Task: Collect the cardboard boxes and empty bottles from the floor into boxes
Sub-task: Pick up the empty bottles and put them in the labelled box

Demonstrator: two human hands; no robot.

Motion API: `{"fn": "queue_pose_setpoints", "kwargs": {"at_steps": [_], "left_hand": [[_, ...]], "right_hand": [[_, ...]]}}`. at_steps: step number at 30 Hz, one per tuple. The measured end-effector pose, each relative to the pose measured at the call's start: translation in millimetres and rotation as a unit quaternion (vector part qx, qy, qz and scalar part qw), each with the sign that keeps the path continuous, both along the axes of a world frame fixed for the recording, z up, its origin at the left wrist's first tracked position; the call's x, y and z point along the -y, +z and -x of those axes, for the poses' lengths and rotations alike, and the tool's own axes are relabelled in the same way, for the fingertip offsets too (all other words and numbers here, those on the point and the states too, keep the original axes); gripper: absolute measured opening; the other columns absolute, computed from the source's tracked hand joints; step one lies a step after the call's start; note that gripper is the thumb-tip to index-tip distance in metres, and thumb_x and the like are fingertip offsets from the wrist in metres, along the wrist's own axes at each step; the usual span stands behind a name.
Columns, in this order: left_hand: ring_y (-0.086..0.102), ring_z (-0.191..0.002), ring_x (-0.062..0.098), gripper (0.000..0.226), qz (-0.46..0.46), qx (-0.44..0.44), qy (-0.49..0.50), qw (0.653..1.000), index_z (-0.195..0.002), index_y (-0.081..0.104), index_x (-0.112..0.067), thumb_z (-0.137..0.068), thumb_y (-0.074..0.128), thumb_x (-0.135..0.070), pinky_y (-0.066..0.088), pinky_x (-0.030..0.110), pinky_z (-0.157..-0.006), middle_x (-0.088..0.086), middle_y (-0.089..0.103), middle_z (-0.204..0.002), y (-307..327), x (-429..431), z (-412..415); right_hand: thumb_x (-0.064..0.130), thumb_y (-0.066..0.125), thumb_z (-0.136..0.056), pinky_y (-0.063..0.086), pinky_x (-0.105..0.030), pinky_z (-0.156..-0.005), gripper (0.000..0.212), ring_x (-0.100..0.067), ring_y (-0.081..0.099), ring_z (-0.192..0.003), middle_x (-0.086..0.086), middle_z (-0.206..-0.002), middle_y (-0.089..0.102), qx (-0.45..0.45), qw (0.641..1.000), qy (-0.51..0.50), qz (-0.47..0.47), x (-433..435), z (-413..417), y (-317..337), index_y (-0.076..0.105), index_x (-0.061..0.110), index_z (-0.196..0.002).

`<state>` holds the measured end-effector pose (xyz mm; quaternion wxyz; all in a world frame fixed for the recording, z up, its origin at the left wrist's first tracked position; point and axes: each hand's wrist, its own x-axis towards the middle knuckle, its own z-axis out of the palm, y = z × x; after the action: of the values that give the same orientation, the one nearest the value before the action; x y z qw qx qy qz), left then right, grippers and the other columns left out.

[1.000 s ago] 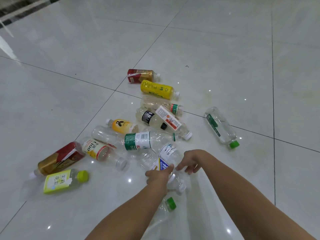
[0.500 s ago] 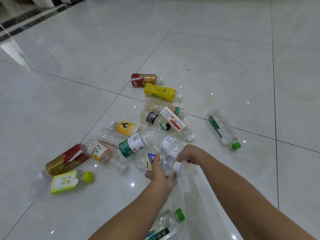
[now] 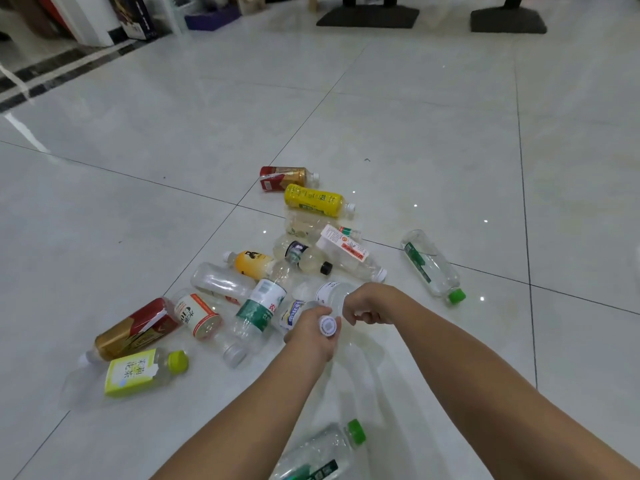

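Yellow bottle, green cap

Both bare forearms reach up from the bottom edge to the frame's centre, the hands close together. The left hand curls round the neck of a white-capped bottle. The right hand, just beside it, has its fingers curled under; their hold is unclear.
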<state>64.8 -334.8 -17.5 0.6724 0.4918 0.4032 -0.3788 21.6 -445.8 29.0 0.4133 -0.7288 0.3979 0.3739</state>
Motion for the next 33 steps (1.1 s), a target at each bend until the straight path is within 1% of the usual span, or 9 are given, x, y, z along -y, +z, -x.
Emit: {"fn": "queue_pose_setpoints", "kwargs": {"at_steps": [3,7,12,15,20,22,25,31,33], "left_hand": [[0.055,-0.08,0.024,0.06,0.012,-0.012,-0.019,1.0,-0.124,0.057,-0.013,-0.069,0.076,0.0,0.052,0.03,-0.035,0.009,0.055,-0.127,16,0,5],[0.052,-0.061,0.018,0.021,0.038,-0.065,-0.057,0.996,-0.088,0.062,-0.007,-0.072,0.075,-0.009,0.052,0.035,-0.039,0.006,0.058,-0.1,41,7,19],[0.046,-0.047,0.012,0.017,-0.001,-0.048,-0.184,0.982,-0.069,0.057,-0.009,-0.077,0.07,-0.017,0.045,0.013,-0.032,0.002,0.054,-0.07,70,33,38],[0.048,-0.049,0.012,0.016,-0.008,-0.012,-0.254,0.967,-0.084,0.062,-0.011,-0.074,0.073,-0.018,0.048,0.017,-0.036,0.0,0.057,-0.077,97,64,57],[0.051,-0.057,0.015,0.066,0.044,0.068,-0.328,0.941,-0.129,0.054,-0.021,-0.066,0.074,-0.022,0.045,0.016,-0.037,-0.004,0.059,-0.113,131,127,127],[0.049,-0.057,0.015,0.064,0.07,0.083,-0.354,0.929,-0.131,0.05,-0.02,-0.07,0.072,-0.022,0.041,0.015,-0.04,-0.001,0.056,-0.104,148,144,172],[0.049,-0.055,0.015,0.061,0.104,0.073,-0.406,0.905,-0.128,0.051,-0.018,-0.07,0.071,-0.019,0.038,0.017,-0.043,0.001,0.053,-0.094,166,152,246],[0.043,-0.051,0.013,0.014,0.184,-0.021,-0.565,0.804,-0.085,0.051,-0.017,-0.077,0.062,-0.016,0.037,0.011,-0.036,0.001,0.046,-0.069,196,128,369],[0.038,-0.051,0.013,0.02,0.216,-0.05,-0.615,0.757,-0.067,0.046,-0.016,-0.08,0.061,-0.017,0.034,0.008,-0.037,0.001,0.041,-0.063,205,114,394]], "right_hand": [[0.006,0.048,-0.087,0.021,-0.018,-0.04,0.017,-0.01,0.022,-0.044,-0.002,-0.061,0.03,-0.003,1.0,-0.01,-0.006,2,2,10,0.042,0.011,-0.072],[0.005,0.055,-0.084,0.026,-0.021,-0.047,0.017,-0.013,0.031,-0.049,-0.004,-0.06,0.033,-0.003,0.999,-0.052,0.008,10,9,16,0.043,0.009,-0.071],[0.004,0.056,-0.083,0.028,-0.019,-0.05,0.014,-0.013,0.035,-0.05,-0.004,-0.06,0.035,-0.021,0.992,-0.119,0.03,31,43,34,0.045,0.007,-0.075],[0.003,0.054,-0.084,0.027,-0.019,-0.048,0.019,-0.013,0.035,-0.048,-0.004,-0.059,0.034,-0.02,0.983,-0.178,0.043,44,82,59,0.04,0.007,-0.071],[0.009,0.049,-0.085,0.02,-0.021,-0.047,0.034,-0.013,0.026,-0.027,-0.002,-0.034,0.032,-0.009,0.948,-0.316,0.037,44,182,96,0.031,0.012,-0.057],[0.01,0.049,-0.083,0.019,-0.022,-0.048,0.036,-0.014,0.022,-0.041,-0.002,-0.042,0.03,-0.003,0.919,-0.393,0.028,35,225,99,0.029,0.013,-0.053],[0.012,0.048,-0.08,0.017,-0.021,-0.045,0.037,-0.012,0.018,-0.039,0.001,-0.035,0.026,0.006,0.849,-0.529,-0.002,15,287,103,0.026,0.017,-0.05],[0.014,0.046,-0.079,0.013,-0.009,-0.036,0.035,-0.009,0.015,-0.021,0.005,-0.028,0.023,0.068,0.676,-0.733,-0.027,-31,395,123,0.026,0.02,-0.052],[0.013,0.046,-0.081,0.012,-0.008,-0.034,0.036,-0.009,0.016,-0.018,0.005,-0.026,0.024,0.105,0.614,-0.782,-0.018,-45,427,131,0.026,0.02,-0.052]]}}
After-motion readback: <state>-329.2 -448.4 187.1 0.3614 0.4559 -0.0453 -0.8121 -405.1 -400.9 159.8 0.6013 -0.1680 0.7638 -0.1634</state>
